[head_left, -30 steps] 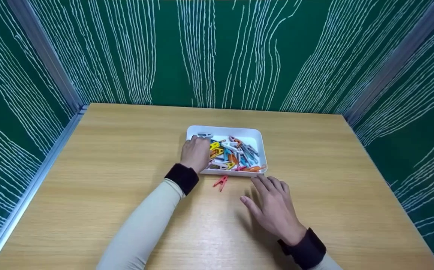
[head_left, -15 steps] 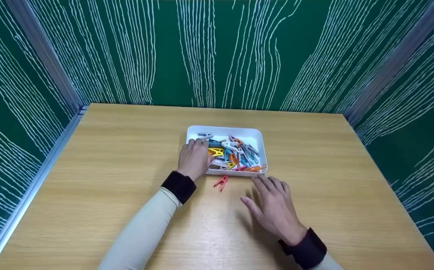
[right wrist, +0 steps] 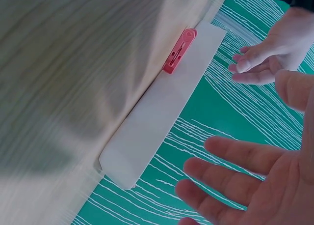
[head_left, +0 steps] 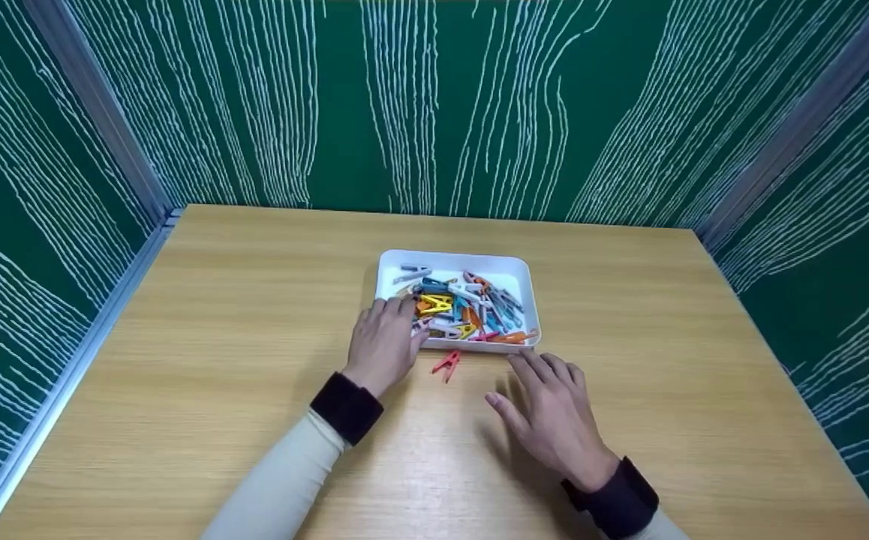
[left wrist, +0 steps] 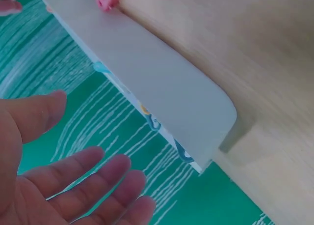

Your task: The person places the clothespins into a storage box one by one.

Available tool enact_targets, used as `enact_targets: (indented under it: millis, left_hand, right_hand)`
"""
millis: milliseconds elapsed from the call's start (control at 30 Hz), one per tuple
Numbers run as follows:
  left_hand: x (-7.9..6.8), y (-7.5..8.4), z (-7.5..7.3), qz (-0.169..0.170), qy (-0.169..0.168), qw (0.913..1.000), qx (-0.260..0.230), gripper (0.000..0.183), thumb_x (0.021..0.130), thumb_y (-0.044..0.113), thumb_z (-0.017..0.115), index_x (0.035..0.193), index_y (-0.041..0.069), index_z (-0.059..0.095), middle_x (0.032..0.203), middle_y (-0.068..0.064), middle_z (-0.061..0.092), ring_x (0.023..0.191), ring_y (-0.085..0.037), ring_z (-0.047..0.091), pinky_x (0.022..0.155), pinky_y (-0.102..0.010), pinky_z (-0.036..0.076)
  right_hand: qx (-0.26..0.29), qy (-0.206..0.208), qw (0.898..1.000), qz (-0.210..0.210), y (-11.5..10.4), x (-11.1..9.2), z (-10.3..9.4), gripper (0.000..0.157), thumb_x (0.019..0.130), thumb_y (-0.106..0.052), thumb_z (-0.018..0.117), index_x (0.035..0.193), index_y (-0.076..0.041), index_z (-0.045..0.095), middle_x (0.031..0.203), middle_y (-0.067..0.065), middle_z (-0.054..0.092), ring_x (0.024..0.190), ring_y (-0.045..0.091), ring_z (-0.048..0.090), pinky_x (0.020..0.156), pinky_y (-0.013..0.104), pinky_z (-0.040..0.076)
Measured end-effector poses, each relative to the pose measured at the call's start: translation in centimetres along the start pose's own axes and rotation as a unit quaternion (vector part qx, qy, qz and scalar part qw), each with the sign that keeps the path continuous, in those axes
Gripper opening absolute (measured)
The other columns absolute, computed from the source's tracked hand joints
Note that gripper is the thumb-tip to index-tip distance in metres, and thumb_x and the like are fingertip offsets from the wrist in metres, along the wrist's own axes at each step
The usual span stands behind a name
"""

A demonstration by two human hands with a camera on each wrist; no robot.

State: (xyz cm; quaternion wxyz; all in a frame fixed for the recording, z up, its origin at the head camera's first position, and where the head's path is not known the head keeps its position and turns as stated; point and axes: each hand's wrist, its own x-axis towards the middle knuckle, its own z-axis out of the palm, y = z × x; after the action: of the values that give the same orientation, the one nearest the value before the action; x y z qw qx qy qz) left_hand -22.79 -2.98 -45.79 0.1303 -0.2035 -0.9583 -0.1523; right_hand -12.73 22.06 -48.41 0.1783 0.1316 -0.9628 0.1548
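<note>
A white tray (head_left: 506, 271) holds a heap of clothespins (head_left: 472, 307) in yellow, orange, blue, white and grey. Over its front left corner hovers my left hand (head_left: 380, 346), palm down; the left wrist view shows its fingers (left wrist: 93, 181) relaxed and spread, with nothing in them. My right hand (head_left: 554, 416) lies just off the front right corner, fingers (right wrist: 230, 181) extended and thumb apart, also holding nothing. On the table between both hands, close to the tray's front wall (left wrist: 147, 68), is a red clothespin (head_left: 446, 364), its legs spread toward me.
A wooden table (head_left: 254, 300) carries the tray and reaches back to a green wall (head_left: 344, 135) with white wavy lines. Similar green panels and metal posts (head_left: 104, 112) border both sides. One grey clothespin (head_left: 413, 271) lies apart from the heap at the tray's back left.
My left hand has drawn back from over the tray, toward me and slightly left, uncovering more clothespins. My right hand and the red clothespin keep their places; the head view has shifted slightly.
</note>
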Motion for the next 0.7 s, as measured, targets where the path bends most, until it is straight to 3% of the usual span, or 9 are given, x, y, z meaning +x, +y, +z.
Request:
enact_targets:
  millis: [200,400,567,700]
  left_hand:
    - [-2.0,0.7,0.0,0.005,-0.011,0.9999,-0.003,0.048,0.094,0.035,0.075,0.126,0.0,0.066,0.123,-0.017,0.067,0.115,-0.034,0.06,0.098,-0.047,0.051]
    - [-3.3,2.1,0.3,0.003,-0.051,0.9987,0.004,0.056,0.096,0.044,0.07,0.13,0.0,0.065,0.127,-0.019,0.066,0.124,-0.037,0.057,0.106,-0.05,0.046]
    - [-3.6,3.2,1.1,0.009,-0.082,0.9962,0.028,0.055,0.096,0.049,0.068,0.123,0.0,0.069,0.122,-0.016,0.068,0.121,-0.034,0.059,0.104,-0.047,0.048]
    - [-3.5,3.7,2.1,0.013,-0.087,0.9947,0.053,0.054,0.093,0.051,0.07,0.114,0.001,0.071,0.113,-0.012,0.069,0.111,-0.028,0.061,0.096,-0.043,0.05]
  right_hand:
    - [0.0,-0.011,1.0,0.01,0.0,0.0,-0.1,0.072,0.096,-0.063,0.06,0.139,-0.005,0.062,0.146,0.019,0.056,0.129,0.038,0.051,0.105,0.054,0.034]
    - [-0.004,-0.016,1.0,0.014,0.2,-0.3,-0.2,0.073,0.096,-0.064,0.059,0.14,-0.005,0.061,0.148,0.018,0.055,0.131,0.038,0.05,0.106,0.055,0.032]
    - [-0.005,-0.016,1.0,0.012,0.3,-0.3,-0.2,0.074,0.096,-0.065,0.058,0.14,-0.006,0.061,0.148,0.018,0.055,0.131,0.038,0.05,0.107,0.056,0.032]
    - [-0.003,-0.021,1.0,0.014,0.3,-0.3,-0.2,0.074,0.096,-0.065,0.057,0.141,-0.007,0.061,0.148,0.018,0.055,0.132,0.038,0.049,0.108,0.056,0.031]
